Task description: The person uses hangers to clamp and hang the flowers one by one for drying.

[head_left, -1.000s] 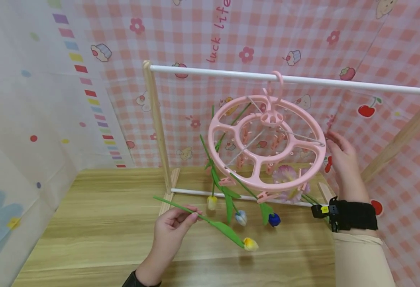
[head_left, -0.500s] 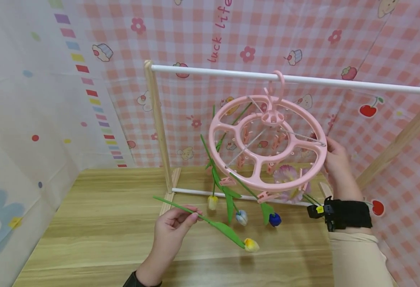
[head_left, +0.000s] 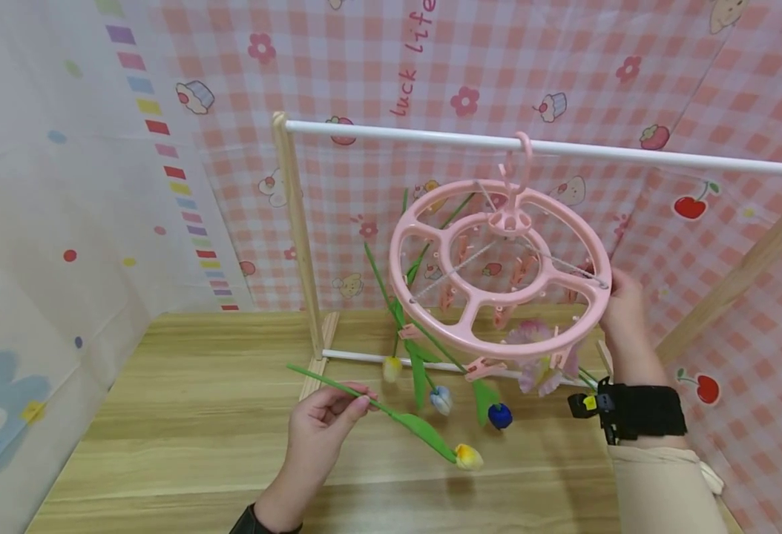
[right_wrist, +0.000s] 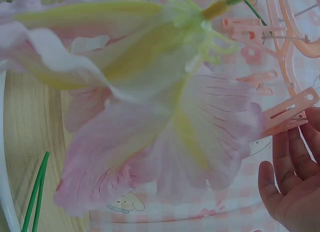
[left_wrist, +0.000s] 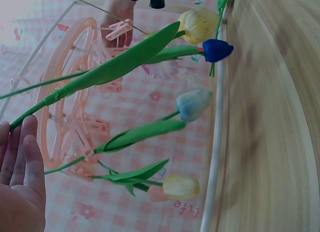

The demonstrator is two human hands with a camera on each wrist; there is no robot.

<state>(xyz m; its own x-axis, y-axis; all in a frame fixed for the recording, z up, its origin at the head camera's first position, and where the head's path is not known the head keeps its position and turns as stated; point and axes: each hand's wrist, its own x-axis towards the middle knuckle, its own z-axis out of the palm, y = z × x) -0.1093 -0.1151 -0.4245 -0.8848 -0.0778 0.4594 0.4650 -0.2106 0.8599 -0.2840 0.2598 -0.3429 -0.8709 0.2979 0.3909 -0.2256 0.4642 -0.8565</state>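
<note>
My left hand (head_left: pixel 320 426) pinches the green stem of an artificial yellow tulip (head_left: pixel 468 457) over the table; its head points down to the right. A round pink clip hanger (head_left: pixel 491 341) hangs by its hook from a white rod. My right hand (head_left: pixel 626 319) is at the hanger's right rim, partly hidden by it; in the right wrist view its fingers grip the end of a pink clothespin (right_wrist: pixel 292 111). Clipped to the hanger are a blue tulip (head_left: pixel 500 416), a light-blue tulip (head_left: pixel 441 400), another yellow tulip (head_left: pixel 392 368) and a pink-purple flower (right_wrist: pixel 150 112).
The white rod (head_left: pixel 391 133) rests on wooden posts (head_left: pixel 297 237), with a lower white bar (head_left: pixel 357 358) close to the table (head_left: pixel 184 445). Checked cloth (head_left: pixel 337 74) hangs behind and to the right. Green stems (right_wrist: pixel 35 197) show near the lower bar.
The right hand has moved in to the hanger's rim. The hanger has turned slightly, its front clips and hanging tulips shifting left. The left hand keeps the yellow tulip in place.
</note>
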